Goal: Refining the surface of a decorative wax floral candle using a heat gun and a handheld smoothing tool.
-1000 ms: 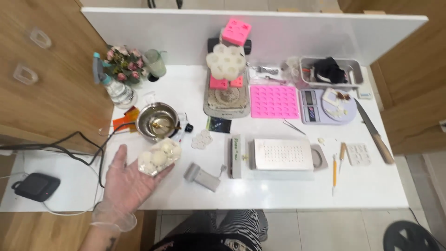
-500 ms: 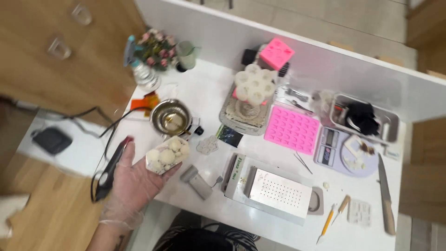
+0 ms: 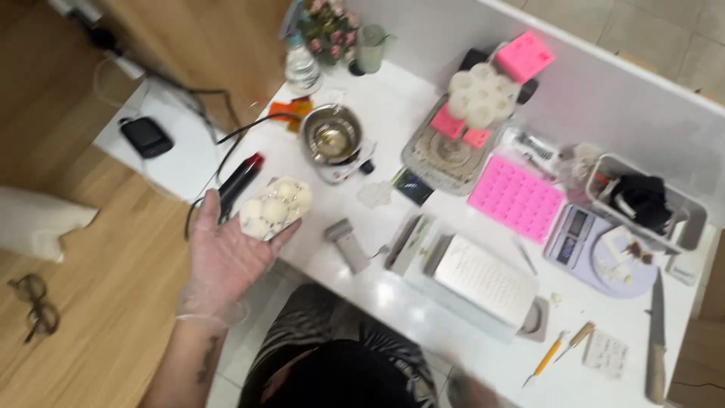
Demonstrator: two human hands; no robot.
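The white table fills the centre and right of the frame, running from upper left to lower right; wooden floor occupies the lower left. At right of centre lies a pink silicone mould tray; below it, a white perforated block; to the far right, a digital scale and a knife. Above centre stands a small metal pot on its warmer. My left hand, in a thin clear glove, sits at left of centre, palm up, fingers spread flat rather than curled. On its fingers rests a cluster of pale round moulded pieces, over the table's near edge. I judge the cluster light, waxy and somewhat brittle at the joins between the rounds, and slippery against the glove; it is best supported from beneath across its whole base, or taken by its outer rim, not pinched at a single round. My right hand does not appear in the frame, so its state is not visible.
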